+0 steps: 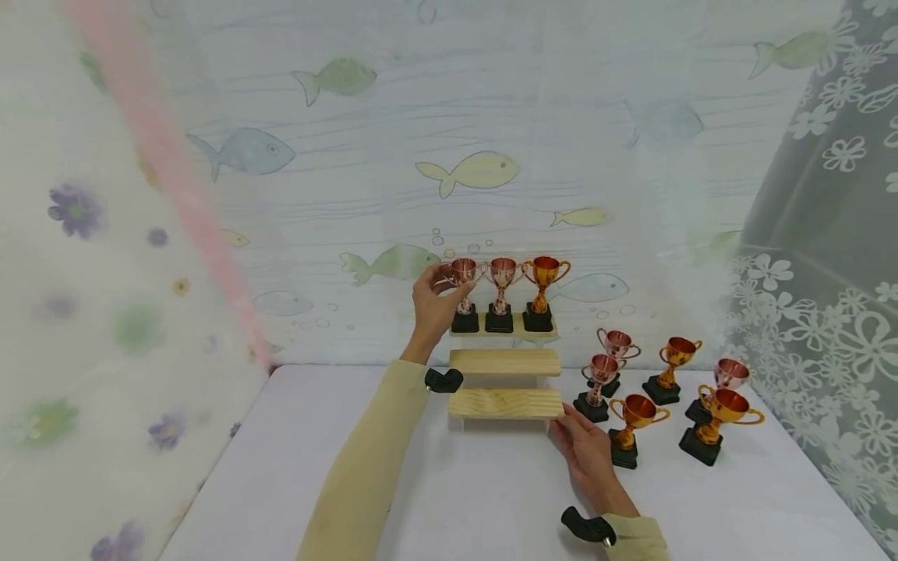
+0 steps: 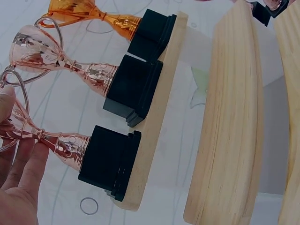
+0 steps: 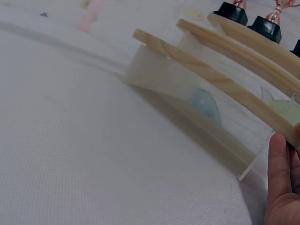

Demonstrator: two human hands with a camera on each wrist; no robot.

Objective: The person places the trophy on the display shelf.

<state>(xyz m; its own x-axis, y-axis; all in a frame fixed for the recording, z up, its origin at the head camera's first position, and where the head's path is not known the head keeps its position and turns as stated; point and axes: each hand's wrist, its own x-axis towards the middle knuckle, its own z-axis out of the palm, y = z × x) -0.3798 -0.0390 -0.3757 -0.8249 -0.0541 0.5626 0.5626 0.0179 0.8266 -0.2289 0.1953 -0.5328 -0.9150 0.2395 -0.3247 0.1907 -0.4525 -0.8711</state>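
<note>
A three-step wooden stand (image 1: 505,403) sits on the white desk (image 1: 281,467), close to a fish-patterned backdrop. On its top step stand three small trophies on black bases: a rose-copper trophy (image 1: 464,292) at the left end, a second copper trophy (image 1: 501,292) in the middle and a gold trophy (image 1: 542,290) at the right. The left hand (image 1: 431,304) is raised to the top step, and its fingers (image 2: 28,154) curl round the stem and cup of the leftmost trophy, whose base rests on the step, as the left wrist view shows. The right hand (image 1: 585,448) lies low on the desk with its fingers straight and relaxed, the fingertips (image 3: 279,159) touching the right end of the lowest step; it holds nothing. The middle and lowest steps carry no trophies. To the right of the stand, on the desk, stands a loose group of six more trophies: two copper ones (image 1: 603,378) just beside the stand, a gold one (image 1: 634,421) near the right hand, another gold one (image 1: 673,366) further back, and a copper and gold pair (image 1: 722,413) at the far right. A floral curtain (image 1: 828,273) hangs on the right side.
</note>
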